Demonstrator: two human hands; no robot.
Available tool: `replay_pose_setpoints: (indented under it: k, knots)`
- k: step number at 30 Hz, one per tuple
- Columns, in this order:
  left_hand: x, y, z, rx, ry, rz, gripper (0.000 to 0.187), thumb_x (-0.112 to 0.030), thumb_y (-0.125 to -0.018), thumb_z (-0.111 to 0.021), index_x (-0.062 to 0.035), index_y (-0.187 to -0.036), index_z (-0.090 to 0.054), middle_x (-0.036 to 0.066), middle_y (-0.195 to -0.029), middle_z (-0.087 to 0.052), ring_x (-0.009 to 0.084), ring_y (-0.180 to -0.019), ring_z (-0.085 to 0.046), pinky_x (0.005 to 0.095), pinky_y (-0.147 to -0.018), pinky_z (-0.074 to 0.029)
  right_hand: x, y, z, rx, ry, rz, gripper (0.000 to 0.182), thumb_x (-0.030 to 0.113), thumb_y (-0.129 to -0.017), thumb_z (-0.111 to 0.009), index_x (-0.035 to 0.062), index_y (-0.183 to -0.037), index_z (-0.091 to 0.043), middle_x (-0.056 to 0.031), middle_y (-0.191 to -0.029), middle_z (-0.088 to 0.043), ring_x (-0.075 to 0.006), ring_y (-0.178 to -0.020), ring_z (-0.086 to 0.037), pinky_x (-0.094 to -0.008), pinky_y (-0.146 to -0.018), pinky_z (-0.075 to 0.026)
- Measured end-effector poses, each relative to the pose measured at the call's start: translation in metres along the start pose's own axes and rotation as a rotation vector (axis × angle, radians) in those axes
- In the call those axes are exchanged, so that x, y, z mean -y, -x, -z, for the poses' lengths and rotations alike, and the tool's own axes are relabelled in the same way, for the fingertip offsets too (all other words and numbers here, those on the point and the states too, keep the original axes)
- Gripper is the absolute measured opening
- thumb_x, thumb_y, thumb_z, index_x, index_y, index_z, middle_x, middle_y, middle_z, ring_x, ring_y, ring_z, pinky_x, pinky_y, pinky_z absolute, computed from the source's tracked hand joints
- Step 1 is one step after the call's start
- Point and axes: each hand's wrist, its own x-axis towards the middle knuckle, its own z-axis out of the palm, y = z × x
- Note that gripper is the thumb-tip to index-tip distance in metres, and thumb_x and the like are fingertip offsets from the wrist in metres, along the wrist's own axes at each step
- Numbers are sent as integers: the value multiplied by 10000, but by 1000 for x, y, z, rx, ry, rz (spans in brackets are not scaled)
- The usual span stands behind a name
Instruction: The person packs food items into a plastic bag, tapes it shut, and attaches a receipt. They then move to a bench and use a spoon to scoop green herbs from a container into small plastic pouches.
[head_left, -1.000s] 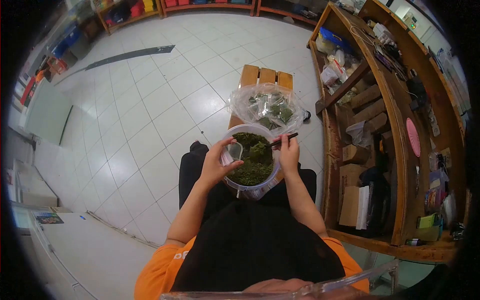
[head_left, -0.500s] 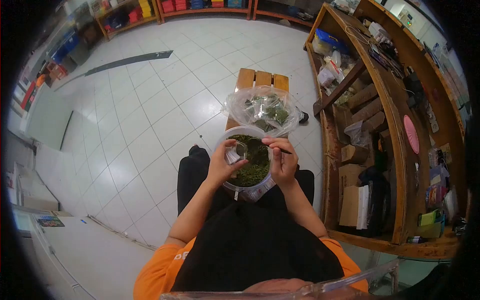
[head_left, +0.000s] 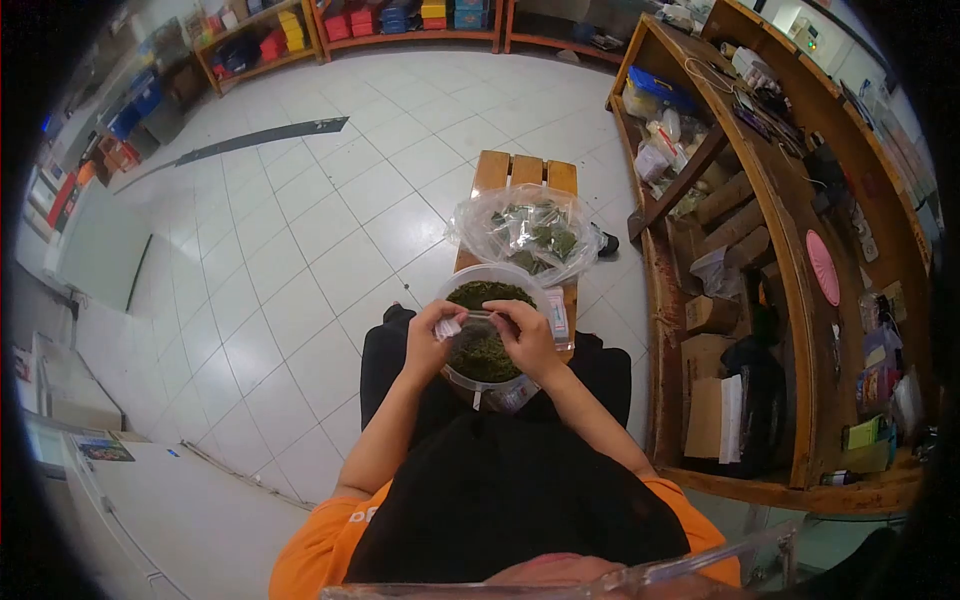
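Note:
Above a round white tub [head_left: 447, 375] of green moss [head_left: 484, 358], my two hands hold a small clear plastic bag [head_left: 447, 328] between them. My left hand [head_left: 430, 338] is closed on the bag's left side, where a whitish crumpled part shows. The fingers of my right hand [head_left: 528, 338] pinch its right edge. What is inside the bag cannot be made out. Just beyond the tub lies a large clear bag [head_left: 480, 222] holding small packets and clumps of green moss.
The tub and large bag are on a slatted wooden bench [head_left: 492, 172] between my knees. A small printed packet [head_left: 559, 310] sits right of the tub. Wooden shelving [head_left: 655, 330] full of boxes and bags stands at the right. Colored bins [head_left: 397, 18] fill shelves at the back.
My right hand has come down and left to the small bag's edge; the thin dark tool it held no longer shows. The small bag is now stretched between both hands.

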Motion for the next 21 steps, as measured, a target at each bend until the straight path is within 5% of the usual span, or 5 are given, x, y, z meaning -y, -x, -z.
replay_pose_setpoints:
  k: [4, 6, 10, 18, 21]
  knots:
    - [-13, 1, 7, 31, -298, -147, 170, 44, -681, -666, -30, -830, -633, 108, -791, -632, 262, -810, -603, 328, -719, -471, 5, -1, 0, 37, -25, -230, 233, 3, -779, -627, 39, -1008, -640, -122, -846, -612, -304, -730, -560, -373, -681, -466]
    - [-19, 0, 8, 49, -357, -199, 189, 49, -651, -662, -40, -814, -628, 109, -794, -625, 283, -806, -587, 344, -718, -466, -5, -3, -3, 33, 226, 134, 206, 49, -783, -649, 54, -988, -659, -118, -844, -620, -270, -684, -535, -348, -633, -447]
    - [-28, 0, 8, 101, -450, -273, 227, 47, -599, -660, -59, -797, -624, 98, -798, -608, 311, -815, -560, 371, -724, -458, -10, 0, -9, 134, 224, 146, 162, 109, -788, -654, 59, -941, -666, -113, -835, -617, -288, -706, -514, -381, -670, -436]
    - [-45, -6, 6, -61, -313, -306, 238, -52, -766, -662, -47, -995, -598, 127, -967, -592, 280, -881, -577, 350, -750, -457, -20, -18, -11, -24, -9, -504, 495, 387, -899, -587, -1, -594, -609, -118, -530, -584, -202, -502, -572, -381, -518, -420]
    - [-37, -2, 1, -47, -29, -145, 395, -148, -823, -623, -35, -1182, -507, 118, -1092, -549, 222, -924, -571, 329, -780, -453, -34, -29, -5, -215, -237, -565, 503, 427, -933, -532, -5, -708, -656, -87, -660, -654, -141, -693, -604, -327, -626, -457]
